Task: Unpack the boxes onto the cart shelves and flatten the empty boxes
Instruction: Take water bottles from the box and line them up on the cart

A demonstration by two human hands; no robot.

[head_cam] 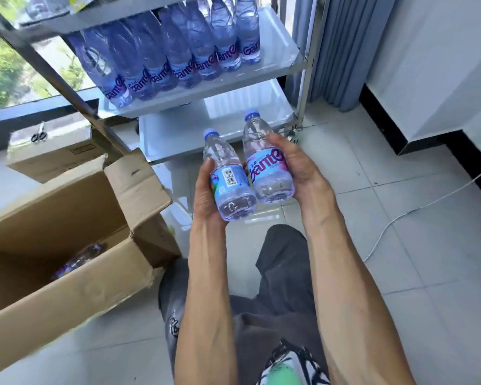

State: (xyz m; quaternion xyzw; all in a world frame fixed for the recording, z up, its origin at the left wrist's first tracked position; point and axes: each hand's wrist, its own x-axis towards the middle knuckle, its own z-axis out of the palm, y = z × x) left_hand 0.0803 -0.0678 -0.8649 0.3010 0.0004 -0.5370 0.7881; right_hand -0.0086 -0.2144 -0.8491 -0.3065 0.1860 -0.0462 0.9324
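Pale tiled floor, steel cart with white shelves point(272, 70) ahead; lower shelf bare. My left hand point(206, 195) wraps one clear plastic water bottle with blue cap point(228, 179), my right hand point(297, 162) another point(264, 162), touching. Full, so moderately heavy; thin walls likely flex, smooth film slippery. Best gripped mid-body at the label. Open brown cardboard box point(67, 245) left holds more.

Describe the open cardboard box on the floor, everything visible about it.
The open brown corrugated cardboard box sits on the pale tiled floor, left of the person's legs. Its top flaps are folded outward; one creased flap stands up toward the metal cart's bottom shelf. Inside, in shadow, a few plastic water bottles lie near the bottom. A second, closed cardboard box stands just behind it. Neither hand touches it.
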